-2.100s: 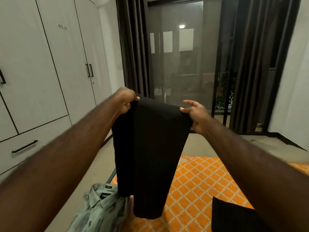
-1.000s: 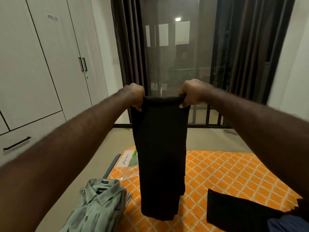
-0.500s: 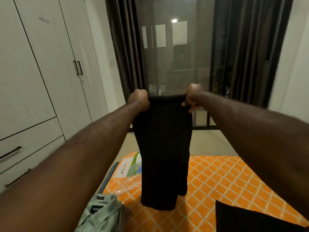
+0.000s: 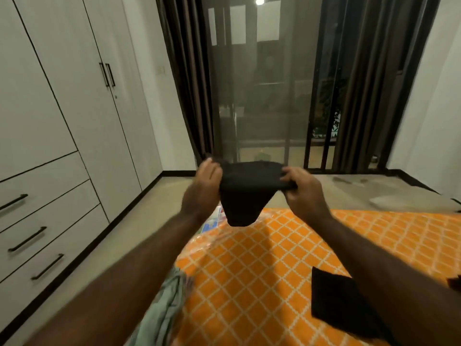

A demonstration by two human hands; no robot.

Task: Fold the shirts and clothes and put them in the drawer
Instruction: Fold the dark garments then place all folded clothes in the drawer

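Left hand (image 4: 208, 181) and right hand (image 4: 303, 189) each grip an end of a black garment (image 4: 247, 188), held doubled over in the air above the orange bedspread (image 4: 262, 270). A folded black piece (image 4: 341, 300) already lies there; the green shirt (image 4: 162, 315) looks unfolded, and the drawers (image 4: 37, 236) are closed, so nothing appears stowed. The left fingers are blurred, the shirt cut off.

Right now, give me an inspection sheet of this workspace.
Surface: orange patterned bed cover.
Job's things: black garment held in the air over the cover's far end; folded black cloth on the cover at right; pale green shirt at its left edge.
Clutter: plastic packet near the cover's far left corner.
Hands: left hand and right hand each grip a side of the black garment.
Cables: nothing seen.
Surroundings: white wardrobe drawers on the left, all closed; glass door and dark curtains ahead.
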